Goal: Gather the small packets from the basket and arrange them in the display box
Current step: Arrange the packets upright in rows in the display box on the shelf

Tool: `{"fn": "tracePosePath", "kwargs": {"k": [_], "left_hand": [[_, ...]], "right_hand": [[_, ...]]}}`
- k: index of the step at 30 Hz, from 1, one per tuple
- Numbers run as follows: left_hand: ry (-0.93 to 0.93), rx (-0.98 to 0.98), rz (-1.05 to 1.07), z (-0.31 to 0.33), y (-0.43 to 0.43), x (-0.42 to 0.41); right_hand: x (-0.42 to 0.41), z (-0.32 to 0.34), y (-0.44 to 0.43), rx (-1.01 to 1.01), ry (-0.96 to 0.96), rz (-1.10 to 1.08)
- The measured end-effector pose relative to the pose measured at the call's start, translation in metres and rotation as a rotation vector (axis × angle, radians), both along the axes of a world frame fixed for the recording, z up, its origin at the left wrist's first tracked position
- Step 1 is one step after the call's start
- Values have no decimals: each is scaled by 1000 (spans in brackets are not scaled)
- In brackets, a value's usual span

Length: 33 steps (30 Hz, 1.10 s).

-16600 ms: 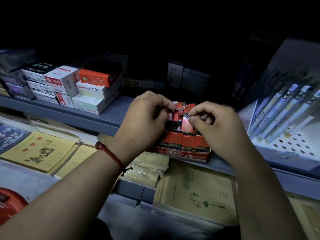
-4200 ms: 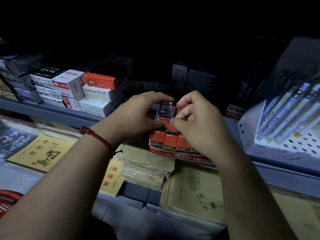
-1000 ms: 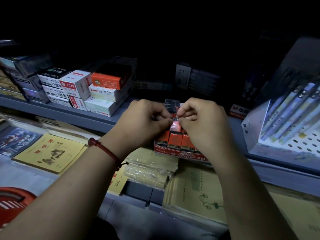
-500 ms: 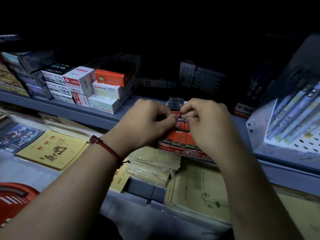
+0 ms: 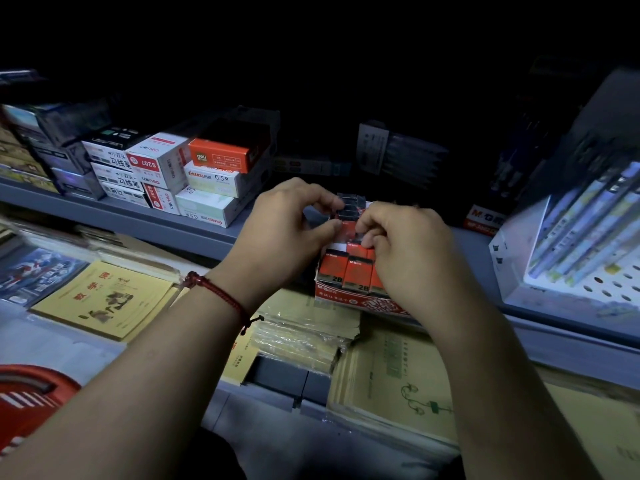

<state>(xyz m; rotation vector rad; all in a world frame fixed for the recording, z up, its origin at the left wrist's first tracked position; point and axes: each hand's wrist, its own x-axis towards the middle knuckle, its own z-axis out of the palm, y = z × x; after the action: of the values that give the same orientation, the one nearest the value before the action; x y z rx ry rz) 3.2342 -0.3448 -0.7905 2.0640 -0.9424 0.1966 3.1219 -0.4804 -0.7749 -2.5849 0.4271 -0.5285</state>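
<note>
A red display box marked 2B stands on the grey shelf's front edge, with rows of small red packets upright inside it. My left hand and my right hand meet over the box's middle. Both pinch a small red packet between thumb and fingertips, just above the packed rows. Dark packets fill the box's far end. The right hand hides the box's right side. A red basket shows at the lower left edge.
Stacked white and orange boxes sit left on the grey shelf. A white pegboard pen display stands at the right. Yellow exercise books and wrapped booklets lie on the lower shelf.
Both hands stay pinched together over the box. They have shifted slightly toward its far end, and the view has drifted a little.
</note>
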Motion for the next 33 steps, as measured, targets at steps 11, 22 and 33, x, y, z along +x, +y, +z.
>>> {"fn": "tracePosePath", "kwargs": {"k": [11, 22, 33], "left_hand": [[-98, 5, -21, -1, 3, 4], [421, -359, -15, 3, 1, 7], [636, -377, -144, 7, 8, 9]], "right_hand": [[-1, -2, -7, 159, -167, -45], [-1, -3, -12, 247, -219, -24], [2, -3, -12, 371, -193, 27]]}}
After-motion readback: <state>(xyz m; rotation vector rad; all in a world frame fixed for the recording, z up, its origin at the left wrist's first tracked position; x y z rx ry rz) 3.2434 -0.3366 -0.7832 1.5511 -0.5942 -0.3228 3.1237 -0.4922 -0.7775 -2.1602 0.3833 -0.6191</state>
